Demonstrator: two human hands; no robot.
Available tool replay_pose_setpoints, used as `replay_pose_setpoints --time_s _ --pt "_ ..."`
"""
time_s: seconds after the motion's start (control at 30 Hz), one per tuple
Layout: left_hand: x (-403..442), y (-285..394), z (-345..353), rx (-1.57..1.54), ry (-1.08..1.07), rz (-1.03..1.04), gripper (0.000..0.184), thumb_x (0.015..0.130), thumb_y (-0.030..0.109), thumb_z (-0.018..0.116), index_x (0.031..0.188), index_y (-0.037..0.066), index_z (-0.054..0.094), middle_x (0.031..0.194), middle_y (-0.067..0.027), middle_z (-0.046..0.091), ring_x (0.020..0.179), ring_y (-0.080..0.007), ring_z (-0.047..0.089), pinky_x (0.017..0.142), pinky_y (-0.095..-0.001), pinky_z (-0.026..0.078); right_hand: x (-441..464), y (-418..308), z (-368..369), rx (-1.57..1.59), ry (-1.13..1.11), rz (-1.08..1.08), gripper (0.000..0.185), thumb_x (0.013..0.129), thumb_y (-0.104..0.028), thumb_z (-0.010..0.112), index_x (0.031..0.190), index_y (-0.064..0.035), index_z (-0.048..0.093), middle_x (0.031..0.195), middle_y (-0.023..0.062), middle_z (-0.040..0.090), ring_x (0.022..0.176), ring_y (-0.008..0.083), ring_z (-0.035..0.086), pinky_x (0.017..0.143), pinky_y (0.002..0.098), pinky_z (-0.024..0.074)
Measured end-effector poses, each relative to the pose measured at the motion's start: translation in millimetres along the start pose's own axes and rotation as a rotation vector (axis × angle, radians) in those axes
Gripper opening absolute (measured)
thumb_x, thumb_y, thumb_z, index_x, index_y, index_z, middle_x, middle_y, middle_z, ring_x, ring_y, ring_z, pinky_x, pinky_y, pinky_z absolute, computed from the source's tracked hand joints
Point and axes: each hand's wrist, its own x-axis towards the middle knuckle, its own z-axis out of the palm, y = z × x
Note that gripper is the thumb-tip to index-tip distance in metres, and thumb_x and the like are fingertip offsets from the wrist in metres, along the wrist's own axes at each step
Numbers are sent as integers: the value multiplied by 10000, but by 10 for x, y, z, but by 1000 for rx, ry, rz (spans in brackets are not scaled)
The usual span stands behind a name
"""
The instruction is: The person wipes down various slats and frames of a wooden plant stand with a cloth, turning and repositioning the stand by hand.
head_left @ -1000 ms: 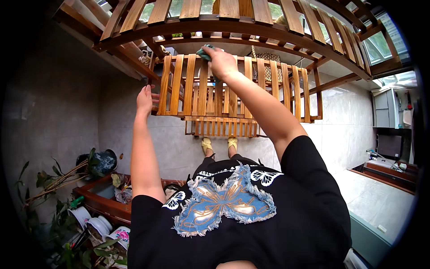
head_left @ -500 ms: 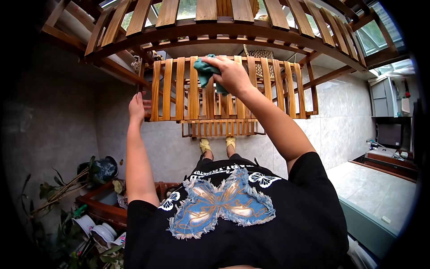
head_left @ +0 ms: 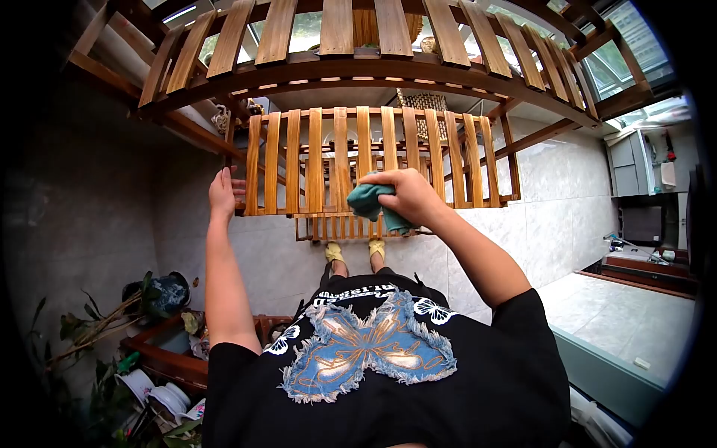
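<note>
A slatted wooden rack (head_left: 340,160) with brown slats stands in front of me, its lower tiers showing through the gaps. My right hand (head_left: 413,197) is closed around a crumpled green cloth (head_left: 366,200) at the front edge of the top tier, right of its middle. Part of the cloth hangs below the fingers. At the rack's left end is my left hand (head_left: 223,194), fingers stretched toward the side frame and holding nothing that I can see. Whether those fingertips touch the wood I cannot tell.
A larger slatted wooden shelf (head_left: 336,71) curves above and behind the rack. A woven basket (head_left: 424,104) sits behind it. Potted plants and a dark patterned pot (head_left: 166,293) are at lower left. Right, a grey cabinet (head_left: 633,168) and a pale ledge (head_left: 612,321).
My right hand has drawn the green cloth from the rack's far edge to its near edge, slightly right. My left hand stays by the left end. The view has shifted a little.
</note>
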Motion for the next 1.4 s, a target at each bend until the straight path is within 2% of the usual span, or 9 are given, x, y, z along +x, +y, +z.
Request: replay_pose_setpoints --time_s 0.13,0.47,0.57,0.67,0.87,1.1,1.27,1.3,1.4 --pt "15 6 -6 -67 -35 -14 532 1110 509 372 1327 80 599 939 -96 737 725 -162 694 587 -289 533 758 486 -445 -401 489 -39 473 860 -143 707 1324 -228 673 1252 139 690 1046 363 686 933 432 563" --pt "12 -12 -32 13 -18 14 511 1117 489 365 1309 90 619 942 -67 734 748 -143 691 616 -271 518 -466 325 458 -670 201 -25 460 861 -80 597 1290 -207 704 1412 293 574 765 343 720 703 392 603" --pt "-50 63 -14 32 -26 29 521 1116 496 362 1309 87 620 963 -76 734 762 -143 693 634 -269 519 -1031 293 469 -434 129 -66 523 765 -59 705 1265 -208 724 1376 187 642 953 318 737 853 375 595" --pt "-53 48 -17 27 2 16 534 1109 516 373 1318 92 620 967 -74 731 765 -145 685 622 -270 512 -944 228 -45 191 136 218 415 790 -21 660 1180 -118 759 1140 131 760 1065 282 729 977 342 554" --pt "-6 34 -23 40 1 35 537 1106 526 375 1327 104 624 967 -66 727 755 -139 669 614 -271 508 78 827 -1126 -422 691 1 493 856 -136 631 1330 -260 677 1303 99 682 1158 326 655 980 420 547" --pt "85 -85 -115 26 -38 38 559 1097 545 380 1323 102 635 949 -65 718 776 -144 678 656 -301 561 -55 1039 -536 -669 370 301 650 835 -93 695 1443 -286 573 1514 134 531 1108 364 679 943 447 560" --pt "41 -38 -73 61 -8 47 559 1103 542 362 1336 104 619 938 -64 724 759 -144 679 633 -292 531 -1061 679 -443 -555 240 200 485 810 -117 712 1285 -212 717 1294 188 687 954 341 735 901 428 584" --pt "18 -33 -61 83 4 44 558 1105 540 359 1335 103 621 940 -64 724 760 -142 679 631 -290 528 -1018 424 -738 -375 104 432 453 807 -100 694 1249 -185 737 1151 179 741 994 344 727 921 410 573" --pt "87 -116 -90 56 -9 51 558 1104 539 361 1330 103 625 937 -64 729 747 -142 680 617 -285 524 -788 650 -1293 -205 422 279 438 821 -89 662 1245 -172 731 1052 176 753 1001 358 715 938 422 562"
